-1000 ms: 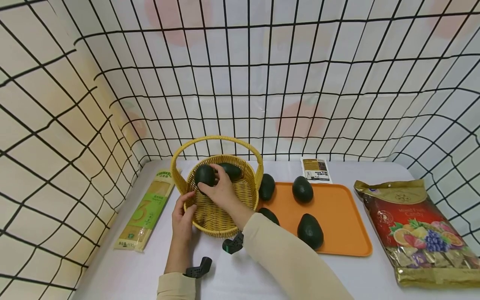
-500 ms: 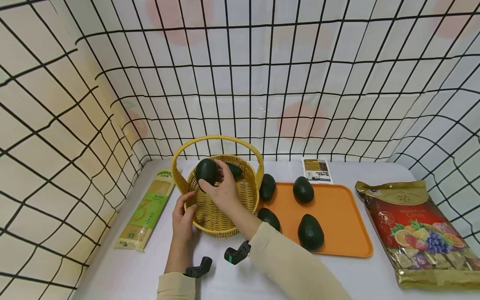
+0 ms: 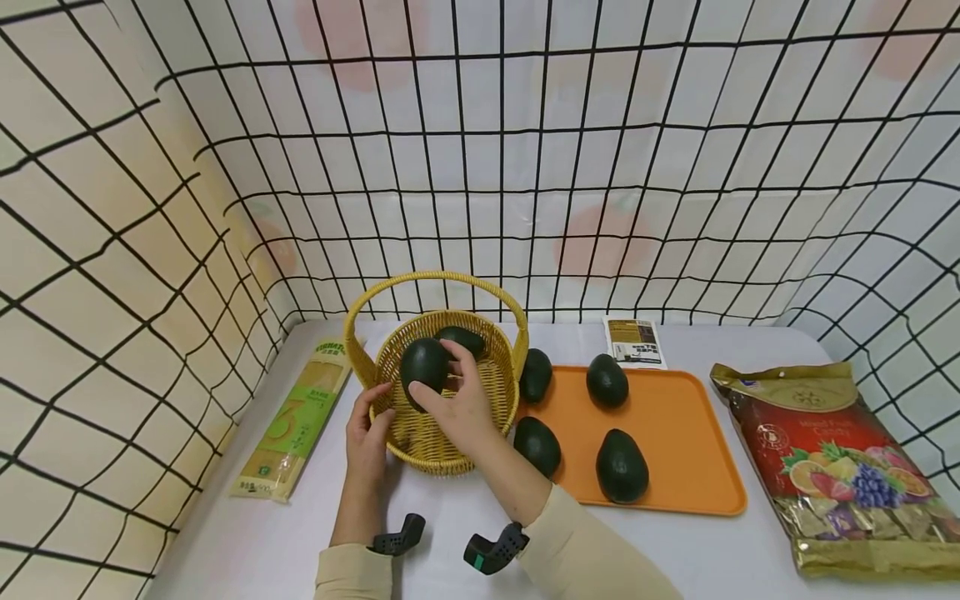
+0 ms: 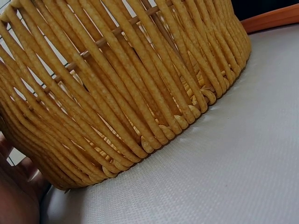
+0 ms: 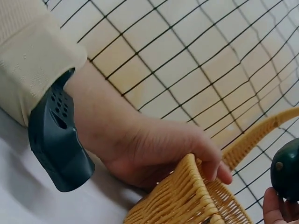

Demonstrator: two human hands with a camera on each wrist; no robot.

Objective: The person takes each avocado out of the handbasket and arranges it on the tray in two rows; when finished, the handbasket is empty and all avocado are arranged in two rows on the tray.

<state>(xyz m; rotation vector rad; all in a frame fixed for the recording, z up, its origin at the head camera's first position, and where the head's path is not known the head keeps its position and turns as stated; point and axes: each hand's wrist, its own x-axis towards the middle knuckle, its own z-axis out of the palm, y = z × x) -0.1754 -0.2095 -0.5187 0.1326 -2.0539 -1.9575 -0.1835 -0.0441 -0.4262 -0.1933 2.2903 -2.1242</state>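
Note:
In the head view my right hand (image 3: 467, 410) holds a dark green avocado (image 3: 424, 372) over the yellow woven basket (image 3: 429, 440), fingers and thumb on its sides. A second avocado (image 3: 463, 340) lies inside at the back of the basket, partly hidden. My left hand (image 3: 366, 440) grips the basket's left rim; in the right wrist view its fingers curl over the edge. The left wrist view is mostly filled by the basket's slatted wall (image 4: 117, 84). At the right wrist view's edge, fingertips (image 5: 272, 207) support the held avocado (image 5: 287, 170).
Right of the basket lies an orange tray (image 3: 675, 442) with avocados (image 3: 621, 467) on and beside it. A candy bag (image 3: 832, 467) is at the far right, a noodle packet (image 3: 294, 421) at the left, a small sachet (image 3: 633, 342) behind. Black netting (image 3: 498, 183) surrounds the table.
My right hand has lifted the avocado from the basket's left side and brought it rightward and nearer to me. The left hand has stayed on the rim.

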